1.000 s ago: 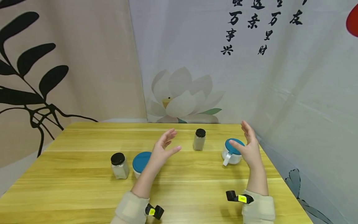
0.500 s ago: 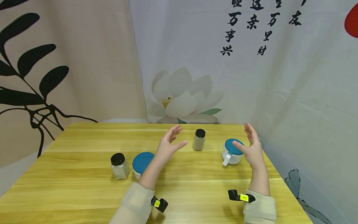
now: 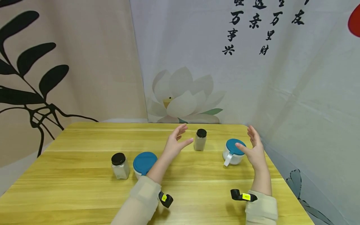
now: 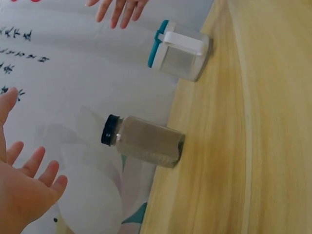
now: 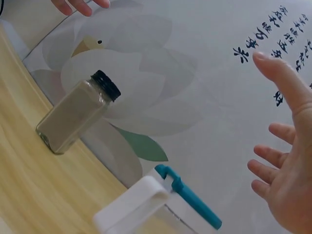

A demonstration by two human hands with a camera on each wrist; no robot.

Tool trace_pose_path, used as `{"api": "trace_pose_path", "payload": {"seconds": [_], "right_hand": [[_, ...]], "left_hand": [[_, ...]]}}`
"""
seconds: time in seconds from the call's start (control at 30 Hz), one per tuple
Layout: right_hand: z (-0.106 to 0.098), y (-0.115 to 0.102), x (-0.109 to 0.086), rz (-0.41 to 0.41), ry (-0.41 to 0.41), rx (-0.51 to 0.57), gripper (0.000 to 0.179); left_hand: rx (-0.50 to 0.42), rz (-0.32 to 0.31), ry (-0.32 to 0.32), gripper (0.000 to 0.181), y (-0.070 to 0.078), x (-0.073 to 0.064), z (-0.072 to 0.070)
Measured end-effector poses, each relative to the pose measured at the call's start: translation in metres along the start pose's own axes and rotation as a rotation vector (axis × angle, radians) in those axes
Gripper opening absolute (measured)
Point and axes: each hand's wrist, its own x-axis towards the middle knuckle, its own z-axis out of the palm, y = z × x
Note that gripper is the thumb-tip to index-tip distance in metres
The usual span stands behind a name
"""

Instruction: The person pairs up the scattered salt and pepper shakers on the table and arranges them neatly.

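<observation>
Flanking the black-capped spice jar [image 3: 201,140] near the table's [image 3: 84,187] far edge, the left hand [image 3: 175,144] and right hand [image 3: 254,149] hover spread, holding nothing. A careless sweep could topple this tall jar or knock the teal-lidded cup [image 3: 232,152] toward the right edge.

L hand [image 3: 175,144]: raised, fingers straight, spread, palm facing R, holds nothing | R hand [image 3: 254,149]: raised, fingers relaxed, palm facing L, holds nothing | both forearms sleeved, wrist cams on
</observation>
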Motion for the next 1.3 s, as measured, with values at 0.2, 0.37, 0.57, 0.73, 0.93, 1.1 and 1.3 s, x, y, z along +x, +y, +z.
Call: {"api": "trace_pose_path", "payload": {"seconds": [0.2, 0.37, 0.57, 0.73, 0.93, 1.1, 1.3], "right_hand": [[-0.002, 0.007, 0.000, 0.034, -0.012, -0.001, 0.090], [-0.004, 0.014, 0.000, 0.044, -0.016, 0.011, 0.091], [-0.003, 0.022, 0.001, 0.064, -0.016, 0.036, 0.095], [-0.001, 0.019, -0.002, 0.101, -0.016, 0.061, 0.096], [0.000, 0.006, -0.008, 0.131, -0.032, 0.078, 0.096], [0.000, 0.006, -0.010, 0.124, -0.041, 0.084, 0.095], [0.001, 0.019, -0.010, 0.134, -0.047, 0.091, 0.093]], "left_hand": [[-0.005, -0.004, -0.008, 0.064, -0.003, 0.004, 0.006], [-0.008, -0.029, -0.001, 0.065, -0.006, 0.008, 0.012], [-0.008, -0.067, 0.014, 0.066, -0.012, 0.015, 0.019], [-0.014, -0.080, 0.009, 0.066, -0.020, 0.020, 0.025], [-0.025, -0.094, 0.002, 0.067, -0.027, 0.023, 0.030], [-0.007, -0.099, 0.001, 0.066, -0.033, 0.027, 0.032], [-0.002, -0.128, 0.000, 0.067, -0.042, 0.031, 0.036]]}}
